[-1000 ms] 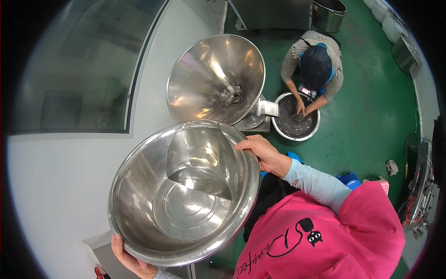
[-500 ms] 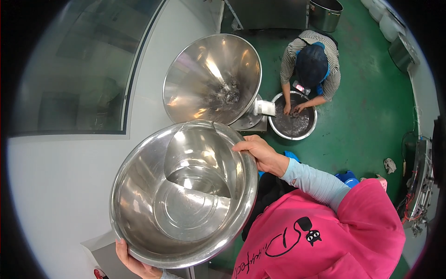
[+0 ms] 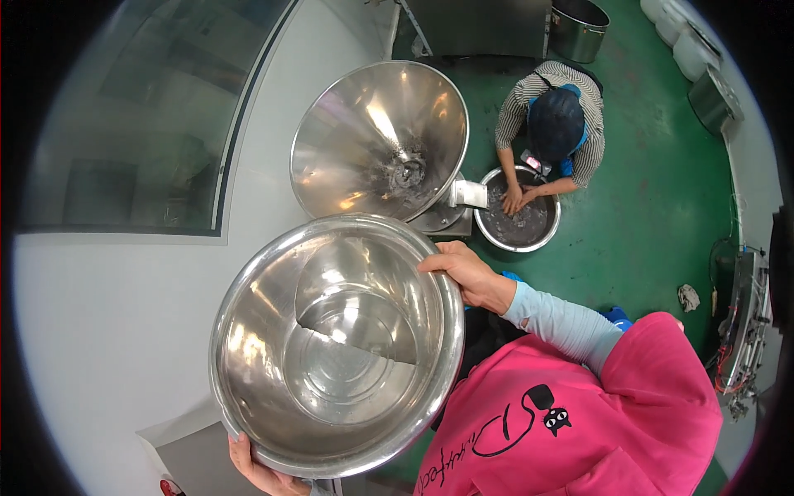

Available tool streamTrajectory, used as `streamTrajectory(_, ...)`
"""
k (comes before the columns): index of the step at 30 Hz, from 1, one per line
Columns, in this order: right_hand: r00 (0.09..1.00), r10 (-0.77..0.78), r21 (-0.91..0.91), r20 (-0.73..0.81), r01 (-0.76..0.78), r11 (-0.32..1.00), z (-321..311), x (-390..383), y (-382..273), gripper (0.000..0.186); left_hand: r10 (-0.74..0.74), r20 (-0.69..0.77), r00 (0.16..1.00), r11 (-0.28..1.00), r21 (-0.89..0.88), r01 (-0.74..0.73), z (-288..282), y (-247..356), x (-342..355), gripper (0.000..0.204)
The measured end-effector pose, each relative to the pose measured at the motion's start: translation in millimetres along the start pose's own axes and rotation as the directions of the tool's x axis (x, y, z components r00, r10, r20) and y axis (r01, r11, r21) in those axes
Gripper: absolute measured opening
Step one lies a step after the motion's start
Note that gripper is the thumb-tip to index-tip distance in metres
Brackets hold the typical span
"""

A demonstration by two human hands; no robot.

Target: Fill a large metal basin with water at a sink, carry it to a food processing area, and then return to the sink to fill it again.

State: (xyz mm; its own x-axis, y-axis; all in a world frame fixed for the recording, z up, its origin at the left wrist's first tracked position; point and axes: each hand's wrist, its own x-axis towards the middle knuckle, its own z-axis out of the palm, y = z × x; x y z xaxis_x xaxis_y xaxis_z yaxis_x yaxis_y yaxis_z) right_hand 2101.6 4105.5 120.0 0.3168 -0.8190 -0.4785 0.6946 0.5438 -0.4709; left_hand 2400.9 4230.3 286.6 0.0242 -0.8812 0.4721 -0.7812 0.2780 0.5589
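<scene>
A large, round stainless steel basin (image 3: 248, 388) is held tilted between my two hands. My left hand (image 3: 263, 473) grips its rim at the lower left, fingers partly hidden beneath. My right hand (image 3: 470, 277) is closed on the rim at the upper right, its thumb over the inner side. A thin dark line and a brighter patch cross the inside; whether this is liquid or a reflection I cannot tell. Just beyond the basin's far rim stands a wide metal funnel-shaped hopper (image 3: 351, 124), its bottom wet around the central opening.
Beside the hopper's white spout (image 3: 469, 194), a co-worker (image 3: 556, 124) bends over a metal basin (image 3: 552, 240) of dark, wet contents, both hands inside. A metal drum (image 3: 580, 31) stands far back. A crumpled cloth (image 3: 688, 298) lies on the green floor (image 3: 637, 223). At left is a windowed wall (image 3: 107, 281).
The basin in my hands has shifted slightly right and tipped a little, and the line inside it slants more. The co-worker's hands have moved closer together in the other basin.
</scene>
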Motion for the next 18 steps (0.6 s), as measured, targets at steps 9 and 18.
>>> streamTrajectory(9,1.000,-0.005,0.001,0.009,0.005,1.000,-3.5,6.1,5.9,0.018,0.007,0.011,1.000,1.000,-0.008,-0.007,-4.3,-4.6,1.5,0.043)
streamTrajectory(18,1.000,0.000,0.020,-0.002,0.000,1.000,-2.6,2.6,4.9,0.018,-0.035,-0.020,0.999,0.997,0.065,0.036,-4.7,-3.2,-0.2,0.041)
